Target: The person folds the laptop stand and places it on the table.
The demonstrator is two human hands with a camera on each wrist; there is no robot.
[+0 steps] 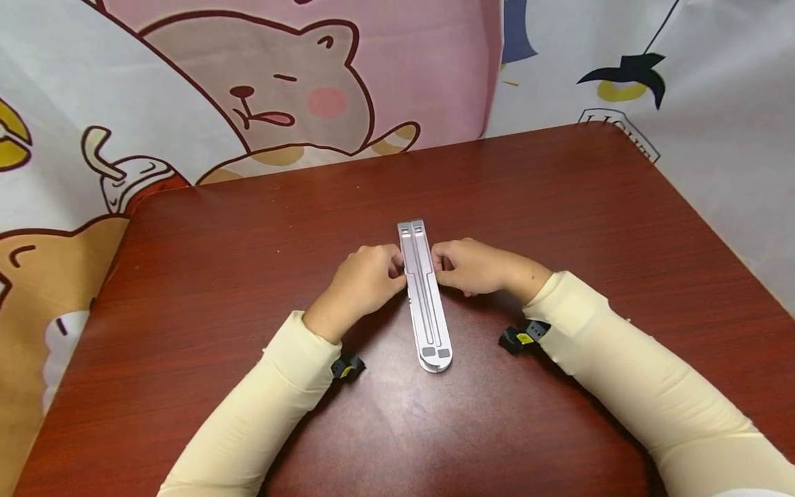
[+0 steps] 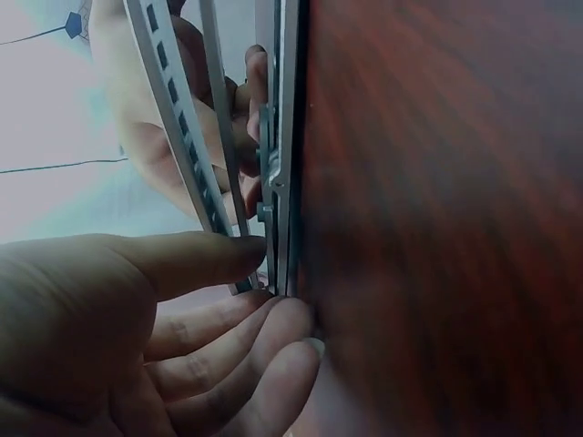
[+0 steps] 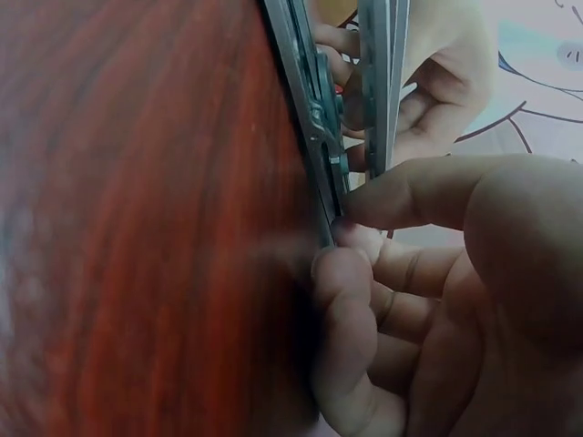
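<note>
A silver folding laptop stand (image 1: 425, 297), folded long and narrow, lies on the table, its rounded end with grey pads towards me. At its left side, about halfway along, my left hand (image 1: 370, 276) pinches the edge between thumb and fingers. Opposite it, my right hand (image 1: 475, 266) pinches the right edge the same way. Seen from the side in the left wrist view, the slotted upper bar (image 2: 173, 105) stands at a slant, parted from the lower bar (image 2: 290, 137). Round joints show on the lower bar (image 3: 314, 118) in the right wrist view.
The stand is on a dark red wooden table (image 1: 248, 235). Behind the table hangs a cloth (image 1: 428, 69) printed with cartoon animals. Black wrist straps (image 1: 522, 337) show below the cream sleeves (image 1: 627, 359).
</note>
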